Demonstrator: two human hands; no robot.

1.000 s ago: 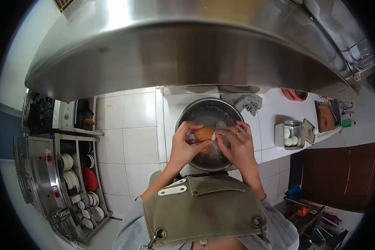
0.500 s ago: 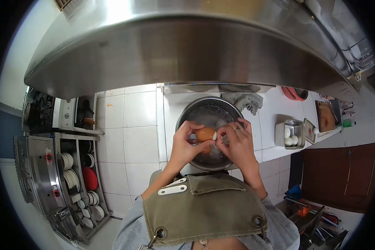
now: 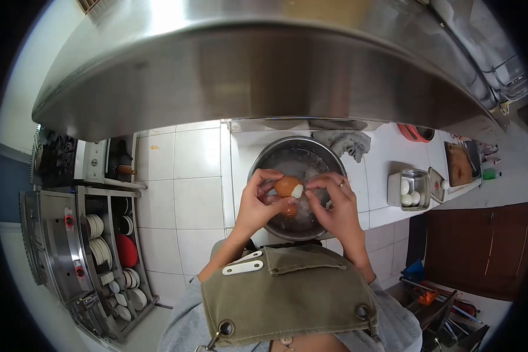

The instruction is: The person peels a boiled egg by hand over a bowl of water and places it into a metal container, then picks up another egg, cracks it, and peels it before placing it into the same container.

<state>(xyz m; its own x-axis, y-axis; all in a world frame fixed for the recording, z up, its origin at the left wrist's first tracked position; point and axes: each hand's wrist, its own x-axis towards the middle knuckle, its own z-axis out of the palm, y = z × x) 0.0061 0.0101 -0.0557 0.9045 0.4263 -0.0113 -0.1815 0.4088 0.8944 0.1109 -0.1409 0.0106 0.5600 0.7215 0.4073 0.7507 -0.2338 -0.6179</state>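
Note:
A brown egg [image 3: 287, 186], partly peeled with white showing at its right end, is in my left hand [image 3: 255, 201]. The fingers and thumb of that hand wrap round it. Just right of the bared white, my right hand [image 3: 337, 203] has its thumb and forefinger drawn close together in a pinch. Whether a bit of shell sits between those fingertips is too small to tell. Both hands are over a round metal pot [image 3: 257, 166] holding water and pale bits. Another brown egg [image 3: 290, 212] lies low in the pot, below the held one.
A metal container [image 3: 393, 190] with several white peeled eggs stands on the white counter to the right, its lid [image 3: 437, 185] beside it. A grey cloth [image 3: 349, 144] lies behind the pot. Overhead, a steel hood [image 3: 264, 76] spans the view. Plates [image 3: 100, 252] fill a rack at left.
More white shows at the egg's right end than before. My right fingertips have come slightly away from the egg, while my left hand keeps its hold.

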